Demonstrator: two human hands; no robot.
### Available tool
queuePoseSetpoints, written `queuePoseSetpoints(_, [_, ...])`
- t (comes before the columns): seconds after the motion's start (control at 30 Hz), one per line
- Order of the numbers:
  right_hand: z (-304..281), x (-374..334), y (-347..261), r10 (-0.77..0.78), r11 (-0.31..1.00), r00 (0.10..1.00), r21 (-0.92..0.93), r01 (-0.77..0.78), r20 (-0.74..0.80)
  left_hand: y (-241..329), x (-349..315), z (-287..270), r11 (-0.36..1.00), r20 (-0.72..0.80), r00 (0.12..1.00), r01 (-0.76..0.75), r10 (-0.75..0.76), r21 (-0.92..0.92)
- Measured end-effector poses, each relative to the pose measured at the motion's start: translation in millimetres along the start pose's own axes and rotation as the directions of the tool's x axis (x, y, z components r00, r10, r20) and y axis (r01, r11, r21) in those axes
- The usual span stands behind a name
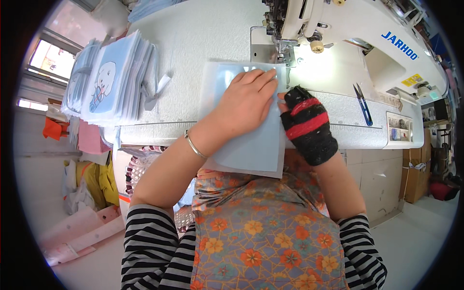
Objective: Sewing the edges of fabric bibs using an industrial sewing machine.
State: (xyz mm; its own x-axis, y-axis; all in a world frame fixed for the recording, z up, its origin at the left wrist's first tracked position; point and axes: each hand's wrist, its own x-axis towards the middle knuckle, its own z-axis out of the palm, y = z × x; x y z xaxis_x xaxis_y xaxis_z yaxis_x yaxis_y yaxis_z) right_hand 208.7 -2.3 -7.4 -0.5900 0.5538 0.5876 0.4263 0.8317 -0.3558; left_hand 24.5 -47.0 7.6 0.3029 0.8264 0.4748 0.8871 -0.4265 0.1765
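A pale blue panel with a translucent white border (251, 152) lies at the table's front edge, its lower end hanging over toward my lap. My left hand (249, 101) rests flat on it, fingers stretched toward the sewing machine's needle area. At the panel's right edge is my right hand (309, 125), in a black and red fingerless glove, its fingers curled in and the bare tips pinching that edge. Just beyond the panel's top right corner is the presser foot area (287, 58) of the white sewing machine (377, 43).
Stacked blue panels with a cartoon animal print (108, 82) stand at the table's left. Blue-handled thread snips (365, 108) lie right of my gloved hand, near a small parts tray (400, 128). A ruler strip (338, 123) runs along the front edge.
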Motion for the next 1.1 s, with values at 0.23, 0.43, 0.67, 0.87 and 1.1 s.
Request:
queuePoseSetpoints(0.23, [4.7, 33.8, 61.5, -0.169, 0.962, 0.952, -0.166, 0.215, 0.255, -1.6, 14.7, 7.4, 0.999, 0.008, 1.0, 0.022, -0.023, 0.03])
queuePoseSetpoints(0.43, [16.0, 38.4, 67.5, -0.2, 0.935, 0.963, -0.259, 0.243, 0.182, -13.5, 25.6, 16.8, 0.997, 0.004, 0.998, 0.06, -0.06, 0.057])
queuePoseSetpoints(0.67, [1.0, 29.2, 52.7, -0.152, 0.973, 0.954, -0.129, 0.19, 0.258, -17.6, 22.7, 19.5, 0.997, -0.018, 0.999, 0.048, -0.047, 0.055])
queuePoseSetpoints(0.87, [-4.2, 24.8, 50.2, -0.196, 0.979, 0.952, -0.006, 0.203, 0.233, -20.1, 26.6, 23.3, 0.998, -0.048, 0.997, 0.056, -0.054, 0.042])
queuePoseSetpoints(1.1, [-6.2, 24.2, 47.5, -0.226, 0.971, 0.942, -0.025, 0.239, 0.248, -22.6, 12.1, 8.9, 0.998, 0.074, 0.997, 0.023, -0.027, 0.055])
